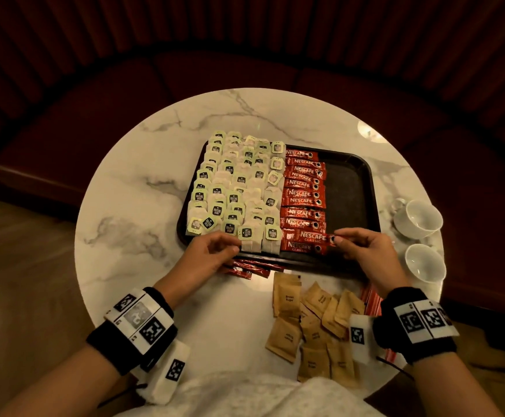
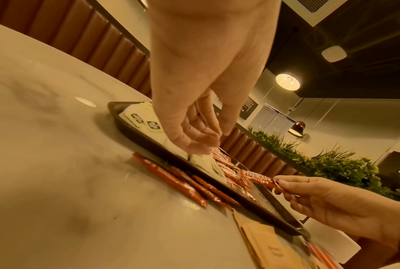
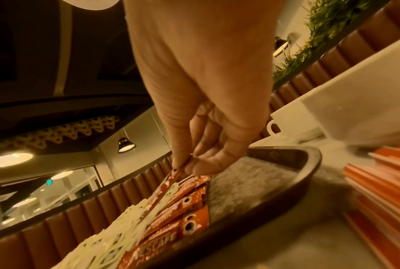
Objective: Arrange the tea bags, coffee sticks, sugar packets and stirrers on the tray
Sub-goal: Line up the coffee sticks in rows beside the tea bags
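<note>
The right hand [image 1: 365, 251] is pinching the right end of a coffee stick [image 1: 311, 237], holding it above the stick column near the tray's [image 1: 353, 176] front edge. The left hand [image 1: 212, 254] is curling its fingers at the front-row tea bags [image 1: 249, 236]; whether it is gripping one I cannot tell. Only the head view is showing sugar packets [image 1: 314, 323] near the table's [image 1: 124, 206] front edge; the right wrist view is showing the tray's bare right side.

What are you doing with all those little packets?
A person is filling a dark tray on a round marble table. Tea bags cover its left part, with a column of red coffee sticks beside them. The right hand pinches one coffee stick by its end above the tray. The left hand touches a tea bag. Brown sugar packets lie on the table.
</note>
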